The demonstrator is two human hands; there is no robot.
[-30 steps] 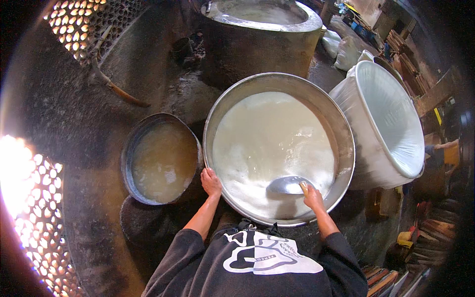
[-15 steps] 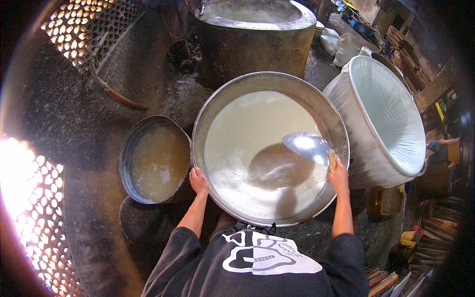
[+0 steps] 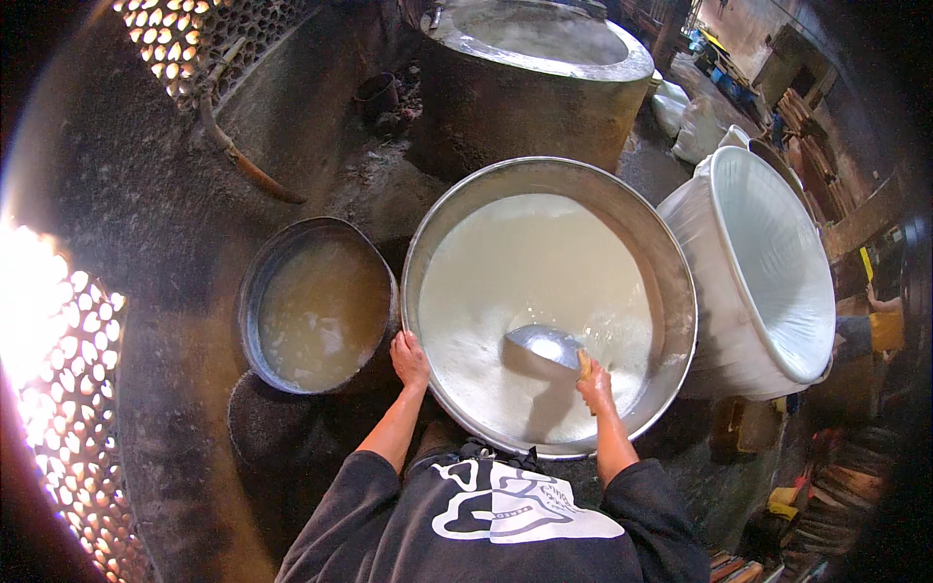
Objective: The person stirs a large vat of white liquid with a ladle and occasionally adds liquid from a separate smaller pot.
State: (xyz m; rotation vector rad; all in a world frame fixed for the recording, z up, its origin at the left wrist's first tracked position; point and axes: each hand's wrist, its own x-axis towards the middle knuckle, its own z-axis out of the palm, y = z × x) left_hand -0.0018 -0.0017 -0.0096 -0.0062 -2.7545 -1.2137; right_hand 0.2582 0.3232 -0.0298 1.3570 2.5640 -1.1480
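Ladle (image 3: 544, 344) in the big pan (image 3: 671, 282) — smaller basin (image 3: 255, 291) left, tub (image 3: 719, 185) right.
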